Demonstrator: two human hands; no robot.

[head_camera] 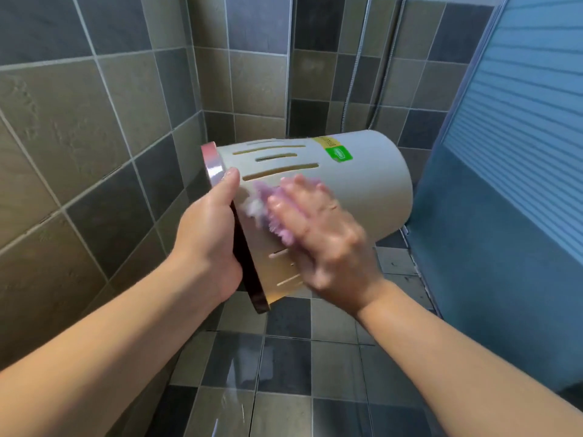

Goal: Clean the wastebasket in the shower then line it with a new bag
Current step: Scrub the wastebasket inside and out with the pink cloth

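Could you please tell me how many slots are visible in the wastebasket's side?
7: four long slots above the left hand's thumb, three short ones under the right hand; others may be hidden.

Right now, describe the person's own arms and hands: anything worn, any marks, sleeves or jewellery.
Both forearms are bare as far as the picture shows, with no sleeves in view. The left hand and the right hand wear no gloves, watch or visible rings. Both hands look wet and shiny. The right hand is blurred, so fine marks cannot be told.
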